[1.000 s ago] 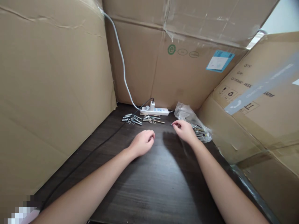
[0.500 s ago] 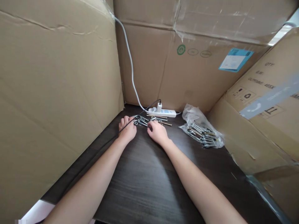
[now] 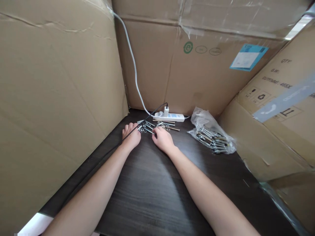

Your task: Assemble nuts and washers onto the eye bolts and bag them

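On the dark table, beside loose metal hardware, lies my left hand [image 3: 132,135], palm down with its fingers slightly apart. A thin black cable [image 3: 115,148] passes over it. My right hand [image 3: 163,139] is closed, its thumb and fingers at the near end of a silver bolt [image 3: 149,130]; the fingertips are partly hidden. Between and beyond both hands are several bolts, small washers [image 3: 145,131] and metal sleeves. Longer brass-coloured bolts [image 3: 174,128] lie right of the pile.
Behind the hardware stands a white power strip [image 3: 180,117] with a plugged-in charger [image 3: 166,111] and a white cord [image 3: 135,67]. A clear plastic bag [image 3: 203,117] of bolts sits at the right. Large cardboard boxes [image 3: 61,82] wall in the table [image 3: 142,193] on three sides.
The view has shifted slightly. My left hand has drawn a little away from the hardware, showing more pieces beside its fingers. My right hand stays at the bolt's end.
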`<state>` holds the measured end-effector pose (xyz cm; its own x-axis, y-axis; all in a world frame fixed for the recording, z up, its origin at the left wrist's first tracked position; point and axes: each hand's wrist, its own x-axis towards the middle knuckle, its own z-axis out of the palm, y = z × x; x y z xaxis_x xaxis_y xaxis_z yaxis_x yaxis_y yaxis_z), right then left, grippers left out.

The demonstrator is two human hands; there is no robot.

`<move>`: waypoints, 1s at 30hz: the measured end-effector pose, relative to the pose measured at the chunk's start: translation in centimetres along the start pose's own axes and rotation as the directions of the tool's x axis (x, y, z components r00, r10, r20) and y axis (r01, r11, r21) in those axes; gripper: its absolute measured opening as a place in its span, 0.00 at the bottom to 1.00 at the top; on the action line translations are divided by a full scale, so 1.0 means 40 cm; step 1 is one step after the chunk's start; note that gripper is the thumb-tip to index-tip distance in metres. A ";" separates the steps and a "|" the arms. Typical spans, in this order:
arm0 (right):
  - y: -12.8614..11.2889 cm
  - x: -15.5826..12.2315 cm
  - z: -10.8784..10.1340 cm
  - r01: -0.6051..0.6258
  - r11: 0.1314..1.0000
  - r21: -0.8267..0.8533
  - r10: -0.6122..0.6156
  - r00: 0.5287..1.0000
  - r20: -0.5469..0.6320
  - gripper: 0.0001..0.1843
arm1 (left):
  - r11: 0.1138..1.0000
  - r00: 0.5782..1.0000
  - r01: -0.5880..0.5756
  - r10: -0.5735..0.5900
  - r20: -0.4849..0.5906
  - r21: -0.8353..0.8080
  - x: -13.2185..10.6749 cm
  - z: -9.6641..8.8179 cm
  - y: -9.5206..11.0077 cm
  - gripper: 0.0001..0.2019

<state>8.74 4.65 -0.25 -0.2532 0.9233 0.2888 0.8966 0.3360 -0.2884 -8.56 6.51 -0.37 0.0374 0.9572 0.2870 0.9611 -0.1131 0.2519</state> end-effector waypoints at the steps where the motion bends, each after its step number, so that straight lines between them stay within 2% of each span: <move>1: -0.001 -0.001 -0.001 -0.009 1.000 -0.002 0.009 1.000 0.007 0.11 | 1.000 1.000 -0.005 0.005 0.002 0.005 -0.002 0.000 0.000 0.11; 7: -0.006 -0.017 -0.013 -0.042 0.998 -0.039 0.042 0.999 0.016 0.10 | 0.999 0.998 -0.034 0.035 0.052 -0.015 -0.012 -0.013 0.006 0.06; 11: 0.002 -0.064 -0.041 -0.060 0.996 -0.069 0.061 0.998 0.016 0.08 | 0.984 0.981 -0.134 0.148 0.128 -0.117 -0.029 -0.017 0.037 0.03; 15: 0.042 -0.155 -0.085 -0.094 0.993 -0.065 0.096 0.995 0.024 0.06 | 0.937 0.935 -0.291 0.321 0.150 -0.191 -0.068 -0.014 0.096 0.02; 17: 0.074 -0.210 -0.108 -0.116 0.992 -0.042 0.117 0.993 0.018 0.06 | 0.894 0.899 -0.377 0.416 0.139 -0.241 -0.087 -0.013 0.122 0.02; 21: 0.145 -0.299 -0.151 -0.163 0.985 0.047 0.167 0.984 -0.070 0.08 | 0.793 0.830 -0.483 0.550 0.094 -0.372 -0.103 -0.017 0.147 0.02; 25: 0.190 -0.324 -0.185 -0.087 0.984 0.154 0.112 0.981 -0.159 0.08 | 0.732 0.814 -0.505 0.580 0.030 -0.457 -0.102 -0.032 0.155 0.05; 30: 0.180 -0.319 -0.207 -0.009 0.986 0.168 0.041 0.981 -0.189 0.07 | 0.692 0.773 -0.559 0.634 0.013 -0.456 -0.112 -0.054 0.178 0.03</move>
<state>21.43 -6.25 1.55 -0.1427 0.8846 0.4441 0.8252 0.3541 -0.4401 -2.46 0.86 2.13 0.6416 0.6721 0.3696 0.5195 -0.7353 0.4352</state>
